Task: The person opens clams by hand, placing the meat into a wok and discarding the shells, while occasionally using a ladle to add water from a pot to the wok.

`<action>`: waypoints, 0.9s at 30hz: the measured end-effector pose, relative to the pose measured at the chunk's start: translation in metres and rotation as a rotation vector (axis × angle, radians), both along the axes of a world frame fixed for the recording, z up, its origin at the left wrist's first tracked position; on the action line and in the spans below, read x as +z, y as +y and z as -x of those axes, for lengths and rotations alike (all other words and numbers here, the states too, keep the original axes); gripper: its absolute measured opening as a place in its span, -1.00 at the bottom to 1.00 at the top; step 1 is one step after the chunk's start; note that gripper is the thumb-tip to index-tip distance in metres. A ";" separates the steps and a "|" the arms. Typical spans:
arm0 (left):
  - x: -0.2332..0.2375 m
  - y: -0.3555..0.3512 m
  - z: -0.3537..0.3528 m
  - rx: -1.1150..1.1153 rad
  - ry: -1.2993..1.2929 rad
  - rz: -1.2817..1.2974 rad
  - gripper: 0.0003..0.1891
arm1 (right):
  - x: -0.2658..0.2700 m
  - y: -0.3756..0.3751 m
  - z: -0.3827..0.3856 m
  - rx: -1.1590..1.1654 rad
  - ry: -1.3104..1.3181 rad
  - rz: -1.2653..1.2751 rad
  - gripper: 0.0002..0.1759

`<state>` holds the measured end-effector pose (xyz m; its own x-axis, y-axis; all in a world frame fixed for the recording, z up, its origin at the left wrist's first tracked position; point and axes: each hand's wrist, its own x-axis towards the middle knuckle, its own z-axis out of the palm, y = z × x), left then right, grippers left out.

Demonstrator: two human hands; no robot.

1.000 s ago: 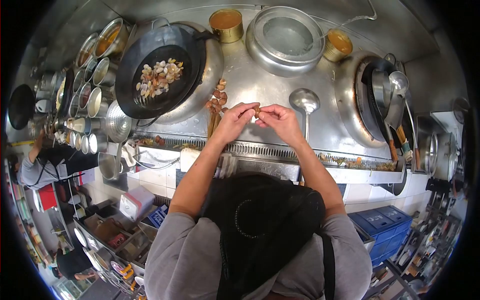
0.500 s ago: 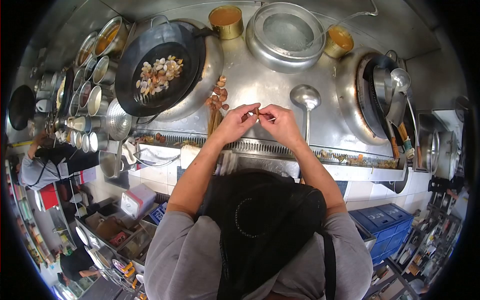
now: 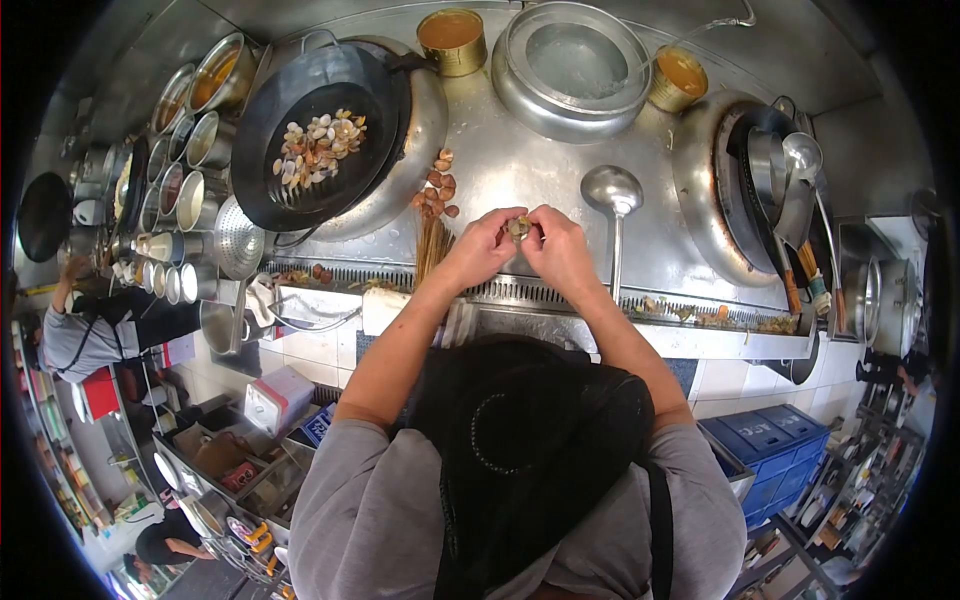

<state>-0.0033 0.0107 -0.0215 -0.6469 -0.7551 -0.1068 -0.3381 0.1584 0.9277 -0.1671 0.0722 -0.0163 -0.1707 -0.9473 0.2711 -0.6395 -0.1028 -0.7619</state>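
In front of me, above the steel worktop, my left hand and my right hand meet at the fingertips. Both pinch a small nut-like piece, which shows a pale yellowish face. Its exact kind is too small to make out. Left of my hands lies a group of small brown round pieces, looking like nuts in their shells, by a bamboo brush. A black wok at the upper left holds many pale and tan pieces.
A ladle lies to the right, near a second stove ring with stacked pans. At the back stand a water-filled pot and two tins. Metal seasoning pots line the left; a co-worker stands there.
My fingers have turned the small piece, and its pale yellowish face now shows where it looked dark brown before. My hands stay in nearly the same place.
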 end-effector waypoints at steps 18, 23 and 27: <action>0.156 0.022 -0.030 -0.133 0.298 -0.036 -0.43 | -0.041 0.025 0.097 -0.221 -0.368 -0.199 -0.53; 0.263 0.033 -0.024 -0.541 0.837 -0.091 -0.73 | -0.115 0.080 0.144 -0.363 0.082 -0.296 -0.48; 0.315 0.020 -0.024 -0.654 0.568 0.081 -0.79 | -0.148 0.099 0.139 -0.398 0.212 -0.331 -0.51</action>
